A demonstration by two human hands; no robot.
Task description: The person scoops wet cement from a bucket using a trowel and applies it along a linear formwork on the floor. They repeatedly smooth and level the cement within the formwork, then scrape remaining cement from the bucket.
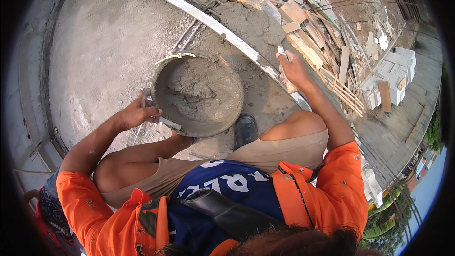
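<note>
Fingers curled, the left hand (138, 113) meets the left rim of a bucket (208, 127) inside the white rail (199, 15); the right hand (293, 70) wraps a pale tool (288, 85). Rough mortar (253, 24) already lies beyond; plenty remains bucketed.

Brightly lit by outdoor daylight, palest over the gritty grey concrete surface (104, 47) at left. Close to washed out on the stacked white rectangular blocks (397, 68) at far right. Dimmer and softly shaded inside the round, mortar-smeared grey tub (240, 96). Fairly crisp around the middle, softer toward the rim. Bowed along the long, narrow white strip (189, 12), stretched at both sides, ringed in black, tinged bluish at right. Blurred across the dark hair (303, 244) nearest.
</note>
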